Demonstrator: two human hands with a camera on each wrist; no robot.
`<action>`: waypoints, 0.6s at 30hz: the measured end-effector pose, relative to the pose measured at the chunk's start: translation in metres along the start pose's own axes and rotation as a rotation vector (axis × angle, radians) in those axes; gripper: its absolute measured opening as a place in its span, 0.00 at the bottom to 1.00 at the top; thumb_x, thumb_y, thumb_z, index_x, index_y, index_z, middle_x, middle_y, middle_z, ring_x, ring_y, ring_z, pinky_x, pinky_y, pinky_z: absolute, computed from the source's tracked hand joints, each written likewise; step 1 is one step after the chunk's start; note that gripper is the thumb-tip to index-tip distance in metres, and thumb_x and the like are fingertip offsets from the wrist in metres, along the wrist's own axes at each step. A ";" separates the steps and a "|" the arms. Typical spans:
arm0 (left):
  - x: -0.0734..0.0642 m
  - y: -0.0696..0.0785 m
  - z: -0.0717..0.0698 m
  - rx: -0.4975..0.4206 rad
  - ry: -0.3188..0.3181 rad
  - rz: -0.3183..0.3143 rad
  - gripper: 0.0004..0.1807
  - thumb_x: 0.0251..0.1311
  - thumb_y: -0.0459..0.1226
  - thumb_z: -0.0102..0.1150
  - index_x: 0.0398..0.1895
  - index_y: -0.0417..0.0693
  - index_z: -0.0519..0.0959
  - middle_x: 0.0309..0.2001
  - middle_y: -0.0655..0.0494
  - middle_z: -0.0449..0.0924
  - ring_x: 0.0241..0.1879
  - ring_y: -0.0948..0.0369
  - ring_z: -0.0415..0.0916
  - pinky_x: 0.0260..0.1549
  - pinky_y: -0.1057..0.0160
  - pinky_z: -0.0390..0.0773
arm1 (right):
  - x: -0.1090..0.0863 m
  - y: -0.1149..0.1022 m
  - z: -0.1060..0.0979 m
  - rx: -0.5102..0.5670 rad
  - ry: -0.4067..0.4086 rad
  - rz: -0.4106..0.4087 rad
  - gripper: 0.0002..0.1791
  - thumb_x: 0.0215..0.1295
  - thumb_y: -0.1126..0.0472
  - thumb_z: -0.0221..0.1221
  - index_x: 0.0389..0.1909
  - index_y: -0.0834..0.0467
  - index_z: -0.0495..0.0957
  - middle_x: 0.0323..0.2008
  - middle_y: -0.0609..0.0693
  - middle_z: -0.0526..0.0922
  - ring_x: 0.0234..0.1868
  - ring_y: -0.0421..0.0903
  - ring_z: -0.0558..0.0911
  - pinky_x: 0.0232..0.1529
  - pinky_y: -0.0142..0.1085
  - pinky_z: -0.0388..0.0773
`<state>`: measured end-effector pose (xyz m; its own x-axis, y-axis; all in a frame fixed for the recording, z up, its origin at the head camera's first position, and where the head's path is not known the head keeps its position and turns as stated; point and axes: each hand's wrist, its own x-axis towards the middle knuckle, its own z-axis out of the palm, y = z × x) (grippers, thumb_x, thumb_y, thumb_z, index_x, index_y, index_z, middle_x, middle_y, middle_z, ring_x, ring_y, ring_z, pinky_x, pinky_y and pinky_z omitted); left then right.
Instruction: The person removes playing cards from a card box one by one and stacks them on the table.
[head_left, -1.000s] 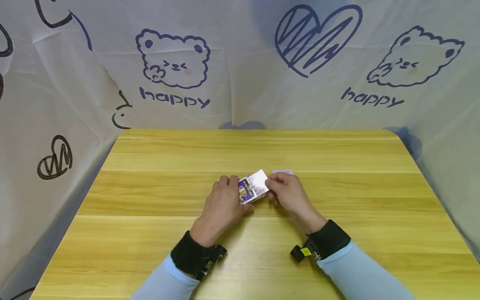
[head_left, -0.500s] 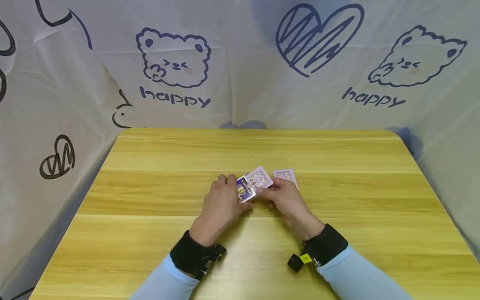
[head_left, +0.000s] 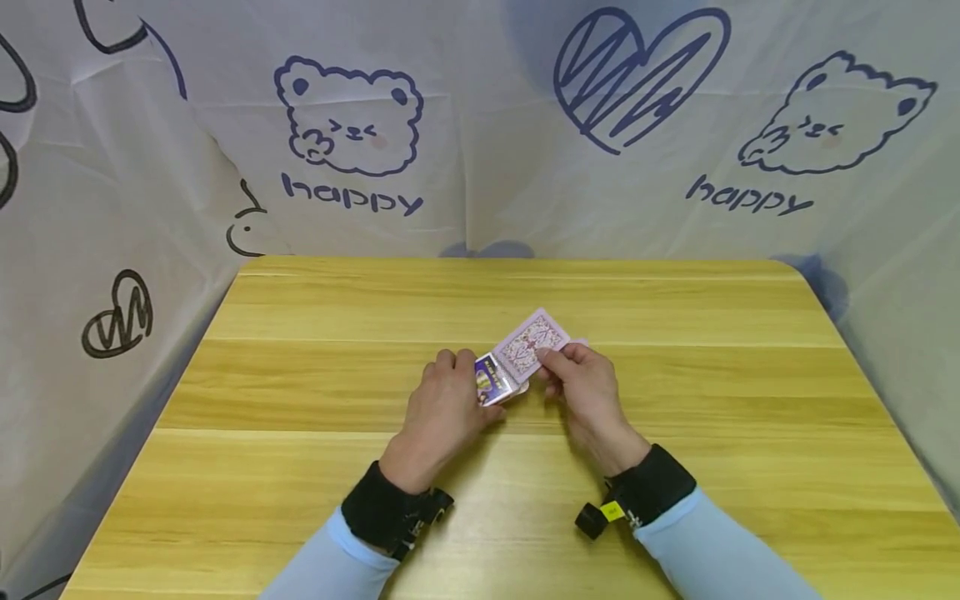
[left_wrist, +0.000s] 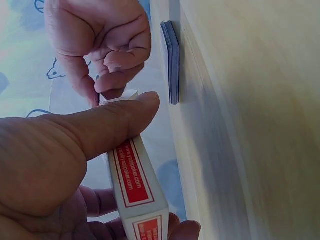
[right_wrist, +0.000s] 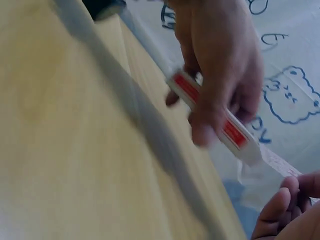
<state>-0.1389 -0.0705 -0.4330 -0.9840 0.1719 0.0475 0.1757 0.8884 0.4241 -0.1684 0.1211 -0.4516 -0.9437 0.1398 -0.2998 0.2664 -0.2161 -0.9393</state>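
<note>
My left hand (head_left: 442, 408) grips a playing card box (head_left: 492, 380), thumb along one side and fingers along the other. The box has a dark blue and yellow face, and white sides with red panels. Between thumb and fingers, my right hand (head_left: 590, 396) pinches a playing card (head_left: 532, 346) with a pink patterned back. The card's lower end meets the box's mouth and most of it shows outside. Whether more cards lie under it, I cannot tell. A stack of playing cards (left_wrist: 171, 62) rests on the table, mostly hidden behind my right hand in the head view.
The wooden table (head_left: 480, 525) spreads around both hands. White cloth (head_left: 495, 150) with drawn bears and hearts hangs behind it and along both sides. Each wrist wears a black band with a small camera.
The card has slid farther out of the box, up and to the right, and turned its patterned back into view. My right thumb has shifted onto it. My left hand stays nearly still.
</note>
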 end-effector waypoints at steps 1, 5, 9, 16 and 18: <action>0.000 0.000 0.000 -0.001 -0.002 -0.002 0.43 0.47 0.50 0.86 0.59 0.35 0.75 0.46 0.42 0.75 0.40 0.51 0.73 0.30 0.55 0.82 | 0.003 -0.003 -0.003 -0.008 0.021 -0.019 0.09 0.72 0.64 0.66 0.34 0.61 0.76 0.23 0.47 0.83 0.22 0.39 0.77 0.22 0.30 0.74; 0.001 0.001 -0.001 0.000 -0.011 -0.012 0.43 0.48 0.51 0.85 0.60 0.36 0.75 0.48 0.41 0.76 0.43 0.49 0.74 0.33 0.52 0.83 | 0.017 -0.016 -0.017 -0.122 0.076 -0.087 0.08 0.72 0.62 0.66 0.39 0.62 0.79 0.24 0.45 0.82 0.24 0.37 0.78 0.23 0.29 0.75; 0.002 0.001 -0.001 -0.001 -0.025 -0.022 0.43 0.49 0.51 0.85 0.61 0.36 0.75 0.50 0.40 0.76 0.44 0.49 0.74 0.34 0.51 0.84 | 0.031 -0.027 -0.034 -0.292 0.063 -0.103 0.13 0.73 0.58 0.66 0.46 0.64 0.82 0.27 0.44 0.80 0.29 0.38 0.77 0.28 0.30 0.75; 0.001 0.000 0.000 -0.009 -0.036 -0.020 0.44 0.49 0.50 0.85 0.62 0.36 0.74 0.50 0.40 0.76 0.44 0.49 0.74 0.34 0.53 0.83 | 0.045 -0.043 -0.061 -0.636 -0.074 -0.102 0.18 0.75 0.52 0.64 0.48 0.66 0.84 0.30 0.50 0.81 0.31 0.45 0.77 0.29 0.32 0.74; 0.001 0.000 0.000 -0.010 -0.038 -0.016 0.44 0.49 0.50 0.85 0.62 0.35 0.74 0.50 0.40 0.76 0.44 0.49 0.74 0.34 0.53 0.83 | 0.048 -0.046 -0.067 -0.724 -0.105 -0.102 0.18 0.75 0.52 0.64 0.46 0.65 0.84 0.28 0.51 0.81 0.30 0.46 0.76 0.28 0.32 0.72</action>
<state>-0.1399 -0.0701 -0.4330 -0.9847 0.1742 0.0061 0.1596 0.8868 0.4336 -0.2125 0.2024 -0.4339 -0.9747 0.0245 -0.2220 0.2053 0.4897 -0.8474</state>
